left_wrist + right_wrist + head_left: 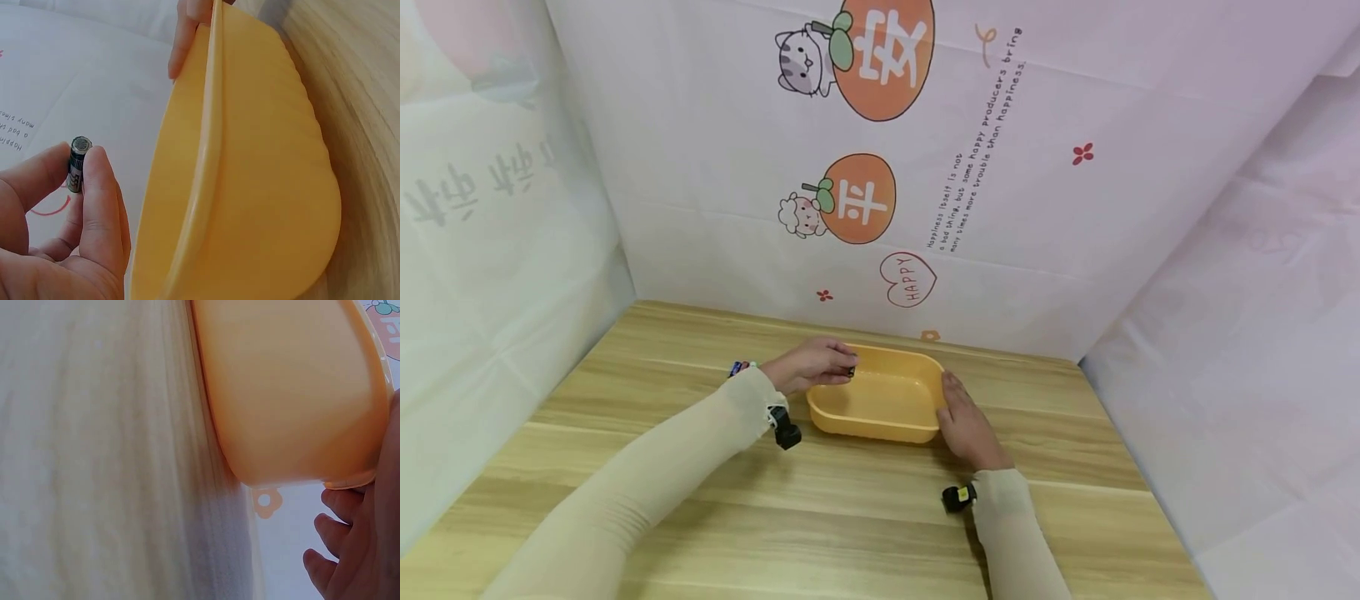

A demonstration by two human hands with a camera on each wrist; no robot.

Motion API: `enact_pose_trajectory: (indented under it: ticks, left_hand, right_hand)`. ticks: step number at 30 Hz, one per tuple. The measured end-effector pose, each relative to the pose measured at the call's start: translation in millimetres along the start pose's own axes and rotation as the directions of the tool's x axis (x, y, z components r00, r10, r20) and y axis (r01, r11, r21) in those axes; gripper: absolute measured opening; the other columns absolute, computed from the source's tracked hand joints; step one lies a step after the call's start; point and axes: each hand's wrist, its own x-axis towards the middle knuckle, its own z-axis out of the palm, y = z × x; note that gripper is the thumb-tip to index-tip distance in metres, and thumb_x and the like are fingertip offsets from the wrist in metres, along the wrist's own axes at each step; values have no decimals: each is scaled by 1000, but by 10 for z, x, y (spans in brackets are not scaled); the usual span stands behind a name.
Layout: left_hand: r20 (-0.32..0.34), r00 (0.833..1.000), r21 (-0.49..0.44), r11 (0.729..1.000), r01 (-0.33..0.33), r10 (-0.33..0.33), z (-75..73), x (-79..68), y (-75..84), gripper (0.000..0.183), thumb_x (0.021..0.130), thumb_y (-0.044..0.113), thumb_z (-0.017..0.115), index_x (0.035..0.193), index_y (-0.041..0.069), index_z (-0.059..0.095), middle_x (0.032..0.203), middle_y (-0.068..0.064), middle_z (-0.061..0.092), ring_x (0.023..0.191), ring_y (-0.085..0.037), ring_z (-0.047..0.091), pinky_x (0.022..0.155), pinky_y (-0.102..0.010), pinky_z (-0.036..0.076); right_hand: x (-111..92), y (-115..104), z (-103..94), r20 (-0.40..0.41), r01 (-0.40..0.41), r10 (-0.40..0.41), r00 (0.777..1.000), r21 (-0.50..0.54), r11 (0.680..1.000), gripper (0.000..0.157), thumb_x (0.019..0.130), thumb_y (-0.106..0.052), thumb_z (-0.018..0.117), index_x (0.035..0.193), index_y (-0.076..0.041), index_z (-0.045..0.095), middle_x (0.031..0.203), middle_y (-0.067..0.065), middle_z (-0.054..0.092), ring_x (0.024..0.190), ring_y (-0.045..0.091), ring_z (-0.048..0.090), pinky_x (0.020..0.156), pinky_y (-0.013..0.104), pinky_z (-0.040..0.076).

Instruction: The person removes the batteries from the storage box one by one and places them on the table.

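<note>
My left hand [820, 363] pinches a small dark cylindrical battery [77, 164] between thumb and fingertips. In the left wrist view the battery's round metal end shows, beside the rim of a yellow plastic basin [275, 144]. The head view puts that hand over the basin's left end, with the basin [880, 430] resting on the table. At its right end my right hand [966, 423] holds the rim. In the right wrist view, fingers [334, 534] show past the basin's end wall; the thumb is hidden there. The visible inside of the basin holds no loose object.
The basin stands on a wood-grain table [850, 517] near its back edge. Behind it rises a white printed cloth [1000, 275] with cartoon fruit and lettering. More pale cloth [497, 275] hangs on the left and right sides.
</note>
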Motion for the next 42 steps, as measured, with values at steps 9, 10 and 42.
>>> enact_pose_trajectory:
  ticks: [9,10,42]
  left_hand:
    - [-11,1000,-11,1000,-3,3,-169,-84,33,19,96,4,61,113,-2,56,116,-23,57,80,-18,62,81,-31,57]
    - [-17,1000,-14,1000,2,-2,-192,-89,34,22,96,4,61,116,-2,55,118,-23,56,81,-18,62,81,-31,57]
    - [-135,991,122,992,17,0,-840,-258,-55,38,97,10,61,128,-6,47,124,-24,52,92,-22,62,96,-40,50]
  right_hand:
    - [1,-4,-12,1,2,-2,1000,-4,1000,56,102,-13,35,152,4,17,158,18,20,145,33,17,116,47,19]
    - [-1,-2,-11,3,1,-1,1000,-4,1000,56,102,-13,35,152,3,17,158,18,19,145,33,17,116,47,19]
    - [-24,-11,-17,14,-23,23,1000,19,1000,57,102,-16,30,154,0,13,160,14,16,146,29,13,117,47,18]
